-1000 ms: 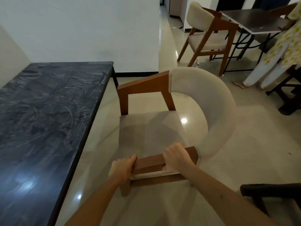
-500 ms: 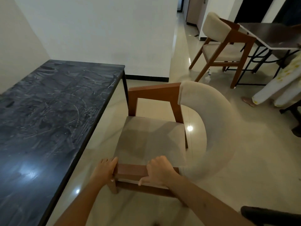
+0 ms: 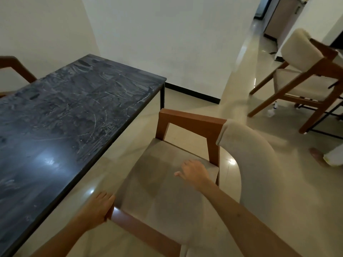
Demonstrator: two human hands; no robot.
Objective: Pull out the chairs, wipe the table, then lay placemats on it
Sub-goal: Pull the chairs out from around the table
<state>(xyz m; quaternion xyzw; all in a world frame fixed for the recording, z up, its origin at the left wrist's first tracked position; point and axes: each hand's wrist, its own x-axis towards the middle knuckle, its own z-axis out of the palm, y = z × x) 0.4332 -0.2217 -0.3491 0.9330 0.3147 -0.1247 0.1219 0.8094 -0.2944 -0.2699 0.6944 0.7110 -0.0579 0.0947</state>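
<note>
Chair (image 3: 167, 182) stands clear of the tabletop (image 3: 74, 115), a strip of floor between; its seat runs away from the person, curved backrest on the far-right side. Left hand (image 3: 98, 208) grasps the chair's near-left corner by the wooden rail. Right hand (image 3: 194, 171) hovers released, fingers spread, over the seat. Second chair (image 3: 304, 71) well right of the tabletop; another armrest (image 3: 16, 67) at its far-left edge. Tabletop bare, unwiped.
</note>
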